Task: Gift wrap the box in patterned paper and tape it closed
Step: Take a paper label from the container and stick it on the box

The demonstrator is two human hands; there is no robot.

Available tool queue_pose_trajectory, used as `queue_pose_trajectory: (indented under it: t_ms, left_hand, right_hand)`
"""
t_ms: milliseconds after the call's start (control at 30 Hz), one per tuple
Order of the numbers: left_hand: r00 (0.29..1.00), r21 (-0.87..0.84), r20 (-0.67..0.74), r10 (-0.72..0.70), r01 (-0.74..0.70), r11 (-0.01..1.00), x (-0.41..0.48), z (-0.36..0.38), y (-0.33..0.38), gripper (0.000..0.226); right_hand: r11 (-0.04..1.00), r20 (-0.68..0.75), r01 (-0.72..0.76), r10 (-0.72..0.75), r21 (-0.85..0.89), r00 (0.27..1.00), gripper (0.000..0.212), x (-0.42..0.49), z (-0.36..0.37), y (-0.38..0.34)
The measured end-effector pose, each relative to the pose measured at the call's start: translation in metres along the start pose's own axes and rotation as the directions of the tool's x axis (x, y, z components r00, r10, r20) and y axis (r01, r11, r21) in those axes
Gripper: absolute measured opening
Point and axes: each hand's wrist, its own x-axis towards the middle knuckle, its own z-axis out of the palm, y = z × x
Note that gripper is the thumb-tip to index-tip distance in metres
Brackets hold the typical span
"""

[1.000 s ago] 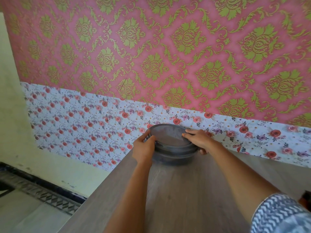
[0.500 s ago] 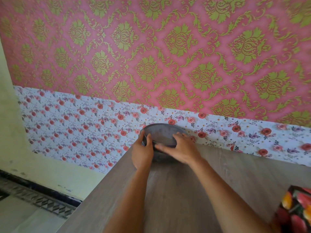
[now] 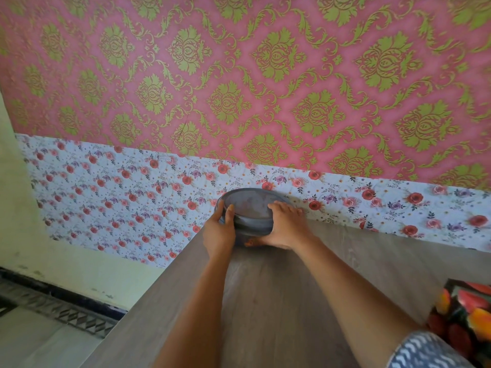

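A round grey lidded container (image 3: 249,211) stands at the far corner of the wooden table (image 3: 265,301), close to the wall. My left hand (image 3: 219,232) grips its left side, thumb over the lid's rim. My right hand (image 3: 285,227) grips its right side, fingers curled over the lid and round the wall. A colourful patterned thing (image 3: 465,312), red, orange and black, shows at the table's right edge, partly cut off by the frame.
The table's left edge runs diagonally, with tiled floor (image 3: 39,328) below it. The wall behind carries pink-and-green damask paper (image 3: 265,75) above a white floral band (image 3: 119,195).
My right hand slid from the lid's top down to the container's right side. The view has shifted, bringing more of the colourful thing into the lower right.
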Motion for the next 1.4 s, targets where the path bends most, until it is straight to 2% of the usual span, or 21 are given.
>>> queue_pose_trajectory:
  t_ms: [67,133,200,233,267,333,400,467,633,733,900,1033,1133,1200,1233,1333,1400]
  left_hand:
    - [1.000,0.010,-0.015,-0.001,0.001,1.000,-0.001,0.002,0.001,0.045]
    - [0.999,0.019,-0.037,-0.016,0.017,1.000,0.000,0.002,-0.002,0.045]
    - [0.999,0.035,-0.034,-0.030,0.031,0.999,0.000,0.003,0.000,0.048]
    - [0.999,0.070,-0.029,-0.040,0.042,0.997,0.000,0.003,0.001,0.053]
    - [0.998,0.120,-0.024,-0.050,0.053,0.991,-0.001,0.006,0.004,0.058]
    - [0.997,0.216,-0.042,-0.062,0.070,0.974,-0.004,0.006,0.009,0.068]
    - [0.997,0.299,-0.065,-0.029,0.047,0.953,-0.012,0.006,0.017,0.072]
    - [0.997,0.328,-0.043,0.068,-0.050,0.943,-0.024,0.011,0.032,0.070]
    - [0.938,0.157,0.204,0.281,-0.315,0.936,-0.066,0.036,0.081,0.054]
    - [0.863,-0.011,0.370,0.344,-0.367,0.930,-0.117,0.046,0.111,0.059]
    - [0.702,-0.202,0.526,0.481,-0.447,0.872,-0.211,0.048,0.146,0.042]
    - [0.598,-0.366,0.616,0.513,-0.359,0.858,-0.285,0.040,0.165,0.042]
    - [0.541,-0.463,0.632,0.555,-0.311,0.830,-0.332,0.036,0.176,0.042]
    - [0.498,-0.525,0.639,0.586,-0.275,0.806,-0.362,0.035,0.181,0.041]
    - [0.456,-0.541,0.657,0.601,-0.271,0.796,-0.379,0.036,0.180,0.042]
    - [0.256,-0.531,0.747,0.613,-0.325,0.783,-0.425,0.044,0.168,0.046]
    - [0.108,-0.520,0.777,0.620,-0.444,0.730,-0.451,0.053,0.154,0.049]
  right_hand:
    - [0.999,0.105,-0.006,0.002,0.031,0.995,0.119,0.000,-0.010,0.000]
    - [0.938,0.206,-0.082,0.011,0.338,0.979,0.117,0.001,-0.020,0.001]
    - [0.785,0.156,-0.145,0.062,0.603,0.986,0.112,0.000,-0.036,0.004]
    - [0.763,0.104,-0.146,0.103,0.630,0.989,0.107,0.002,-0.044,0.004]
    - [0.795,0.056,-0.130,0.121,0.593,0.991,0.102,0.003,-0.057,0.006]
    - [0.909,0.039,-0.071,0.060,0.412,0.997,0.095,0.005,-0.084,0.004]
    - [0.975,0.102,0.000,-0.023,0.222,0.994,0.089,0.000,-0.121,0.001]
    - [0.995,0.149,0.041,-0.055,0.096,0.987,0.080,-0.013,-0.163,0.001]
    - [0.994,0.151,0.088,-0.078,-0.062,0.985,0.067,-0.066,-0.227,0.012]
    - [0.988,0.149,0.081,-0.062,-0.130,0.987,0.059,-0.116,-0.244,0.029]
    - [0.992,0.060,0.005,0.003,-0.130,0.998,0.049,-0.216,-0.267,0.053]
    - [0.990,-0.063,-0.090,0.083,-0.113,0.995,0.048,-0.311,-0.284,0.068]
    - [0.982,-0.189,-0.186,0.175,-0.043,0.966,0.046,-0.378,-0.286,0.078]
    - [0.966,-0.287,-0.260,0.251,0.006,0.924,0.043,-0.419,-0.280,0.087]
    - [0.951,-0.346,-0.307,0.297,0.027,0.890,0.042,-0.439,-0.274,0.094]
    - [0.890,-0.559,-0.444,0.421,0.103,0.714,0.048,-0.490,-0.242,0.113]
    - [0.825,-0.641,-0.542,0.503,0.157,0.579,0.063,-0.514,-0.213,0.124]
